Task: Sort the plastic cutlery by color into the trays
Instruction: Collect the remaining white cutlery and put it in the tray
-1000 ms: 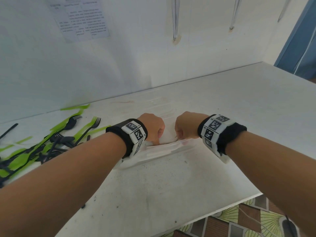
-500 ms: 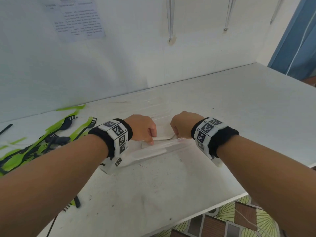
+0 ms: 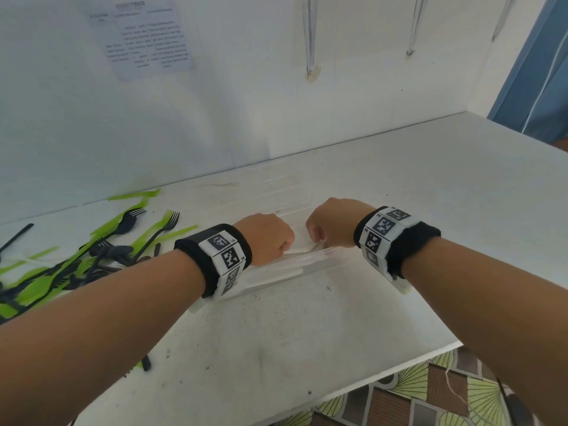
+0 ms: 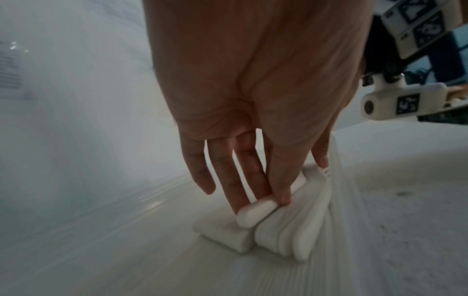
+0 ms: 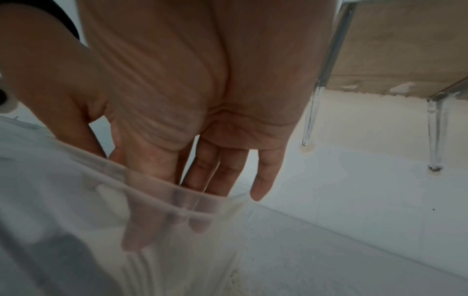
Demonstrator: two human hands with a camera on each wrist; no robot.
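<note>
Left wrist view: the left hand (image 4: 253, 112) pinches a white handle (image 4: 255, 213) atop the stacked white cutlery (image 4: 291, 226) – likely squaring the pile in the clear tray (image 3: 307, 265), frame centre. The right hand (image 5: 182, 112) reaches relaxed, empty fingers inside. Green-and-black cutlery (image 3: 61, 265) waits unsorted on the surface (image 3: 276, 348), frame left.

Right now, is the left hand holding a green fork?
No, the left hand pinches a white handle over other white cutlery in the tray.

Three cameras, one desk (image 3: 399, 192)
Head view looks down over both wrists; each wrist view peers close along its fingers into the shared clear tray (image 3: 295, 265).
</note>
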